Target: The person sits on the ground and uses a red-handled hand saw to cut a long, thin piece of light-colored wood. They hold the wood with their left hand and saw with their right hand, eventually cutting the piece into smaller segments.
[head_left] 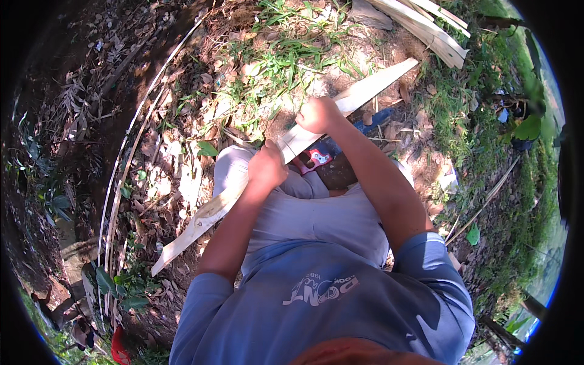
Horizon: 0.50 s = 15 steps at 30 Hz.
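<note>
A long, pale, flat strip of split wood runs slantwise across my lap, from the lower left up to the far right. My left hand is closed around its middle, beside my left knee. Farther up the strip, my right hand is curled into a fist on it. Whether that fist also holds a small tool is hidden. A thin dark line crosses the wood between the two hands. Below the strip, between my legs, lies a red-and-white piece like a tool handle. A blue object, partly covered, lies near my right forearm.
Several split pale strips lie piled at the far right. Long thin strips curve along the ground at left. Dry leaves and grass cover the ground ahead. A red object sits at the lower left.
</note>
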### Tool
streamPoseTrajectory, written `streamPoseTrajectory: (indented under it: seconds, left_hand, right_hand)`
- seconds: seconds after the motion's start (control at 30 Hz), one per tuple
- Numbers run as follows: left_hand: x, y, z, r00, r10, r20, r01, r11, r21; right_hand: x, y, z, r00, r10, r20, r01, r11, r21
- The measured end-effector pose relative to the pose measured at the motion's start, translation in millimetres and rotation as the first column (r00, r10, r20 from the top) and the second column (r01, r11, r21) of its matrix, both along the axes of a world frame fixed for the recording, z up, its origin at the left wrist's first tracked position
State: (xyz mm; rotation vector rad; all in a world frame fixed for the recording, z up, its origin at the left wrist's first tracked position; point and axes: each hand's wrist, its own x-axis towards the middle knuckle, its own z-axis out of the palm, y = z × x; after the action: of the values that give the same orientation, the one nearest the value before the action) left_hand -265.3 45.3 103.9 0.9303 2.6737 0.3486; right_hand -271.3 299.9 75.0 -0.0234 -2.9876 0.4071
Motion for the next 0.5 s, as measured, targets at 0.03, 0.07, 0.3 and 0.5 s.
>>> streamPoseTrajectory:
  seconds: [0.03, 0.07, 0.3, 0.5]
  left_hand:
    - [2.6, 0.4, 12.1, 0.997, 0.034, 0.066, -0.034, 0.999, 0.000]
    - [7.9, 6.0, 25.5, 0.997, 0.040, 0.069, -0.041, 0.999, 0.015]
    - [26.0, 44.6, -67.7, 0.996, -0.002, 0.084, 0.021, 0.973, -0.230]
    - [44.5, 30.6, -131.8, 0.929, -0.255, -0.268, 0.150, 0.922, -0.356]
  right_hand:
    - [3.2, -1.4, 16.9, 1.000, 0.000, 0.000, 0.000, 1.000, -0.015]
    - [10.8, -0.4, 39.6, 0.999, -0.036, 0.012, 0.037, 0.999, -0.018]
    - [46.9, 24.7, -72.3, 0.999, 0.026, -0.041, -0.020, 0.990, 0.142]
    - [65.3, 3.9, -130.1, 0.969, 0.040, 0.244, -0.072, 0.990, 0.121]
